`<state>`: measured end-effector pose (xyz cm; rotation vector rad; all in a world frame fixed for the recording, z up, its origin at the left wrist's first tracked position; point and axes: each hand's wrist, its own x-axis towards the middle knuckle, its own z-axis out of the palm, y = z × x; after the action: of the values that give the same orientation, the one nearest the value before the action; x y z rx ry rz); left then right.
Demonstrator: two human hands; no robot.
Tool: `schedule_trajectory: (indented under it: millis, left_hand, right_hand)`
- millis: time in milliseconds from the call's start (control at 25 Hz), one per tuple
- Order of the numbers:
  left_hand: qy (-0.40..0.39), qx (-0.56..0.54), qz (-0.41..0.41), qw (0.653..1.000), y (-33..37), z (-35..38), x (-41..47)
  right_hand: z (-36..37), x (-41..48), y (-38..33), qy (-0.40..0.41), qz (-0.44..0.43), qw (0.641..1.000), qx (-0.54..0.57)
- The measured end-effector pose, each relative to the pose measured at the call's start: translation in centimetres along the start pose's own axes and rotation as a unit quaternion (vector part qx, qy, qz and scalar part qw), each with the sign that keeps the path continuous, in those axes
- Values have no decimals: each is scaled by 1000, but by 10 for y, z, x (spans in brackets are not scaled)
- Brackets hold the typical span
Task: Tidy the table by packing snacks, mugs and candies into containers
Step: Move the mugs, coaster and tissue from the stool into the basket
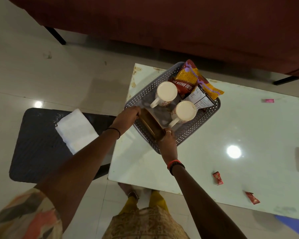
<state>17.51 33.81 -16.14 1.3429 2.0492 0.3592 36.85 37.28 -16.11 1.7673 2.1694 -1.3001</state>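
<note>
A grey perforated basket [195, 124] sits on the left end of the white table [214, 135]. Inside it stand two cream mugs, one at the back [166, 93] and one nearer [184, 112], beside a red and yellow snack packet [192, 80]. A brown wooden tray [151, 125] is tilted on edge along the basket's near-left wall. My left hand [128, 119] grips its far end and my right hand [167, 140] grips its near end. Red wrapped candies lie on the table at the right, two of them here [217, 177] and here [253, 197].
A pink candy [268, 100] lies farther back on the table. A dark stool [40, 145] with a folded white cloth [76, 130] stands left of the table. A dark red sofa [179, 23] runs along the back. A blue object [295, 225] shows at the lower right.
</note>
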Motion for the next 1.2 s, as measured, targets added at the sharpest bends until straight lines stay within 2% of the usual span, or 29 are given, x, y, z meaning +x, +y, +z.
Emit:
schedule_trajectory:
  millis: [120,200,280,400,480,560,640,720,840,920,1040,1200]
  left_hand:
    - [23,-12,4,1000,2,-7,-5]
    - [97,-55,4,994,6,-16,-17]
    - [200,-121,-36,972,8,-25,-39]
    - [380,-187,-180,888,0,-33,-83]
    - [443,-225,-278,822,-15,-30,-111]
    - [424,-291,-329,792,-36,-24,-137]
    - [401,-298,-365,786,-59,-18,-155]
    - [362,-273,-435,778,-84,-16,-163]
    - [297,-314,-518,738,-114,-16,-168]
    - [277,-342,-513,737,-126,-18,-168]
    - [270,-354,-474,759,-133,-18,-160]
    - [263,-357,-456,771,-144,-18,-158]
  right_hand:
    - [-1,-4,-3,-20,25,999,-24]
    - [-5,-12,-8,7,10,1000,-20]
    - [-8,-21,-22,58,-28,998,22]
    - [0,-32,-59,104,-80,986,105]
    - [13,-35,-81,97,-129,982,103]
    - [34,-36,-104,59,-175,980,69]
    - [57,-33,-124,-13,-197,978,69]
    - [81,-26,-141,-91,-175,979,58]
    - [119,-17,-155,-177,-90,980,10]
    - [140,-14,-158,-219,-37,975,-5]
    - [159,-10,-160,-250,12,968,17]
    - [172,-14,-159,-229,44,971,57]
